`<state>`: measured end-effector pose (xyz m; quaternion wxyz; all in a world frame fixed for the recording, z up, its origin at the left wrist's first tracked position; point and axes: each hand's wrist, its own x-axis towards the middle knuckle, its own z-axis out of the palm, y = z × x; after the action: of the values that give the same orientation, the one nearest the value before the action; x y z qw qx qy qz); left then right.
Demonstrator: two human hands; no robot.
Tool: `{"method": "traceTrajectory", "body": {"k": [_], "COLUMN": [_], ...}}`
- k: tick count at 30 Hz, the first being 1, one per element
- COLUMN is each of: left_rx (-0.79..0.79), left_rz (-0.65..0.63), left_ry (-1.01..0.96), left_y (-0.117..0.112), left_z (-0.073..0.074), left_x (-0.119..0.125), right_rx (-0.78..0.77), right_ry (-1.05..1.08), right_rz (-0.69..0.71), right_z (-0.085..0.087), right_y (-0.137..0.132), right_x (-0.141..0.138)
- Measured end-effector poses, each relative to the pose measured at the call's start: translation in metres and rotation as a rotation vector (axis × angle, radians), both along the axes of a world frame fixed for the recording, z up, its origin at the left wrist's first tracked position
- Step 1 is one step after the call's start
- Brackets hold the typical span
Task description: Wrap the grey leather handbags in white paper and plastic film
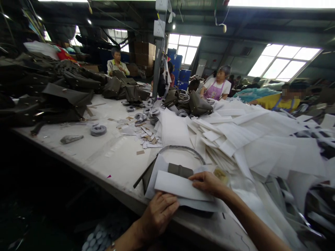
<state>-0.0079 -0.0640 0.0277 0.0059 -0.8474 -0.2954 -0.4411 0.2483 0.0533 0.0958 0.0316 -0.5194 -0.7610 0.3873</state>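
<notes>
A folded white foam sheet (180,186) lies across a dark olive bag (180,170) at the table's front edge. My left hand (161,211) is closed on the sheet's near left edge, fingers curled. With closed fingers, my right hand (206,182) grips its far right edge; the thumb is partly hidden. Beneath the foam sheet, a wider pale grey sheet (157,167) covers part of the bag. A wrapped strap (183,149) arches behind the bag, and a dark strip sticks out to its left.
White foam sheets (251,136) are heaped at right. Dark bags (65,101) pile up at far left. Coiled wrapped straps (98,130), paper scraps (150,137) and a small plastic-wrapped item (72,139) lie on the table (104,157). A grey post (158,62) rises mid-table; several people work beyond.
</notes>
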Motion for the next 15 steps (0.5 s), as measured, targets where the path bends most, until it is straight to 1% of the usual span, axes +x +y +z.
{"method": "traceTrajectory", "body": {"k": [2, 3, 5, 6, 7, 8, 9, 10, 12, 14, 15], "left_rx": [0.010, 0.011, 0.009, 0.007, -0.002, -0.016, -0.036, -0.063, -0.129, -0.177, -0.190], "left_rz": [-0.037, -0.020, 0.061, 0.107, 0.152, 0.190, 0.222, 0.250, 0.292, 0.304, 0.302], "left_ry": [-0.038, -0.033, 0.032, 0.090, 0.156, 0.224, 0.286, 0.335, 0.393, 0.407, 0.399], "left_y": [0.001, 0.003, 0.011, 0.016, 0.023, 0.029, 0.035, 0.040, 0.045, 0.045, 0.043], "left_z": [0.018, 0.029, 0.048, 0.055, 0.059, 0.059, 0.056, 0.051, 0.035, 0.021, 0.016], "left_x": [0.000, 0.001, 0.007, 0.011, 0.016, 0.020, 0.023, 0.025, 0.027, 0.024, 0.022], "right_rx": [0.031, 0.051, 0.103, 0.128, 0.149, 0.172, 0.208, 0.263, 0.429, 0.592, 0.640], "right_ry": [-0.019, -0.022, -0.032, -0.040, -0.049, -0.064, -0.088, -0.120, -0.184, -0.189, -0.165], "right_rz": [0.009, 0.019, 0.042, 0.058, 0.075, 0.091, 0.108, 0.120, 0.134, 0.160, 0.182], "right_z": [0.007, 0.011, 0.018, 0.020, 0.022, 0.023, 0.023, 0.021, 0.015, 0.004, -0.002], "right_y": [-0.004, -0.006, -0.010, -0.011, -0.012, -0.013, -0.015, -0.017, -0.023, -0.032, -0.038], "right_x": [-0.005, -0.007, -0.009, -0.010, -0.011, -0.011, -0.011, -0.010, -0.011, -0.013, -0.014]}}
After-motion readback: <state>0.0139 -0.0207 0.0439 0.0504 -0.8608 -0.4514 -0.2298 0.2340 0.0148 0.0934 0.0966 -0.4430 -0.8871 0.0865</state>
